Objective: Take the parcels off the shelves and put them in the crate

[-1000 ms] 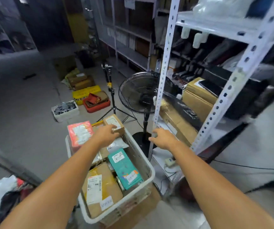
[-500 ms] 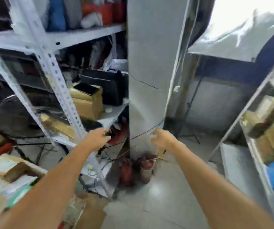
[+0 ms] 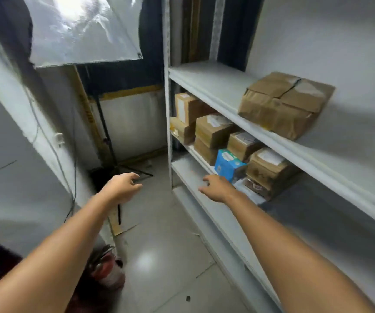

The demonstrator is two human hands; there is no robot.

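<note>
Grey storeroom floor [image 3: 159,256] is seen beneath two bare, outstretched arms, with what looks like a red fire extinguisher [image 3: 108,271] low at the left. Nothing is held in either hand. The left hand [image 3: 121,188] is poised over the aisle with fingers loosely curled. The right hand [image 3: 218,187] is extended, fingers relaxed and slightly spread, at the front edge of a white metal shelving unit [image 3: 204,86].

Just beyond the right hand — ahead and a little to its right — a blue parcel [image 3: 228,164] is stood at the lip of the fuller shelf, not yet touched. It is flanked by brown cardboard parcels [image 3: 266,168], stacked in a row that runs away along the shelf. One larger paper-wrapped parcel [image 3: 283,105] is set alone on the shelf above, well apart from both hands.

The right hand is judged much the nearer, so the blue parcel is likely to be taken first — the left lies clear of the shelves. A light stand [image 3: 107,141] and its diffuser [image 3: 80,30] are seen by the far wall. The crate is not shown.
</note>
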